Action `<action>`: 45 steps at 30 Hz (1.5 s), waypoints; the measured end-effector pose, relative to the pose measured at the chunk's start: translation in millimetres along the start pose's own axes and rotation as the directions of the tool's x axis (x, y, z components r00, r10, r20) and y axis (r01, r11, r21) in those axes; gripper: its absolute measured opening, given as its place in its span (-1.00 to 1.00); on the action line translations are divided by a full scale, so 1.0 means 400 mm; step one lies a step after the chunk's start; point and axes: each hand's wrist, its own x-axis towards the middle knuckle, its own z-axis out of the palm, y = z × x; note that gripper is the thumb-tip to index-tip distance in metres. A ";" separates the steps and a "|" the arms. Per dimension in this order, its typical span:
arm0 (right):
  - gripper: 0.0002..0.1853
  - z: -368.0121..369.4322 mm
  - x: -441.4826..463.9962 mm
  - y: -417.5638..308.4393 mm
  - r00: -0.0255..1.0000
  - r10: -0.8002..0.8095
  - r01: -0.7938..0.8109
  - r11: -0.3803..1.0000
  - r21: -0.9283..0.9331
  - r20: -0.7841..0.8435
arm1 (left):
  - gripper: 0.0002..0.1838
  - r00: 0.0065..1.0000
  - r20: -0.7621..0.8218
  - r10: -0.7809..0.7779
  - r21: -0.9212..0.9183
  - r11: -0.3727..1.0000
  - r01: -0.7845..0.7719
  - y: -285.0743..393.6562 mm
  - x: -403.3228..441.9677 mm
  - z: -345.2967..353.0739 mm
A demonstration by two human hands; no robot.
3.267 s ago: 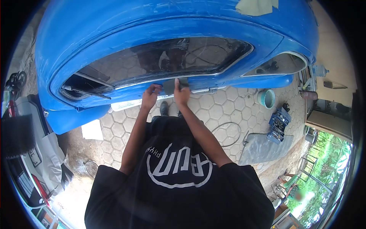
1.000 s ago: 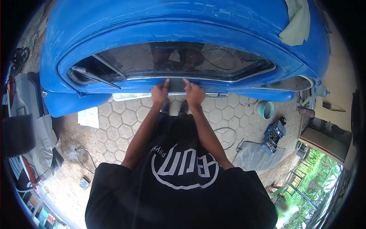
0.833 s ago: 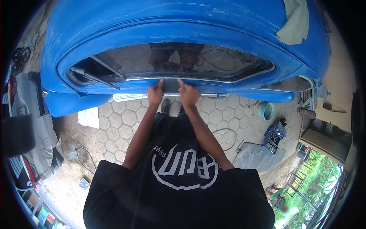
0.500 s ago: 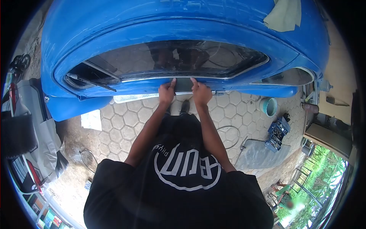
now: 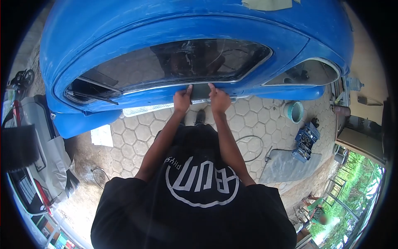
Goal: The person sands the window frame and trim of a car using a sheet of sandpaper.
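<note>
A dark grey sheet (image 5: pixel 200 91) lies against the blue car door (image 5: pixel 157 93), just below the window (image 5: pixel 174 62). My left hand (image 5: pixel 182 99) grips its left edge, thumb on the face and fingers curled. At its right edge my right hand (image 5: pixel 219 99) holds the sheet in the same way, one digit stretched along it. The undersides of both hands and the back of the sheet are hidden. A pale cloth (image 5: pixel 267 4) rests on the car's roof at the top of the view.
A teal bucket (image 5: pixel 295 111), an open blue toolbox (image 5: pixel 306 142) and a grey mat (image 5: pixel 286 168) are on the paving to the right. White paper (image 5: pixel 102 135) lies at the left, near a grey vehicle (image 5: pixel 37 124). A person (image 5: pixel 317 216) is far off at lower right.
Since the oldest frame, my left hand has come onto the sheet's left edge. Lately both hands keep their grip while the car, cloth and window shift in view as the head turns.
</note>
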 end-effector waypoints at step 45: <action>-0.59 -0.188 0.093 0.129 0.881 -0.236 0.176 0.968 -0.179 -0.410 | -0.32 0.973 0.201 -0.115 -0.067 0.989 0.131 0.163 -0.060 0.304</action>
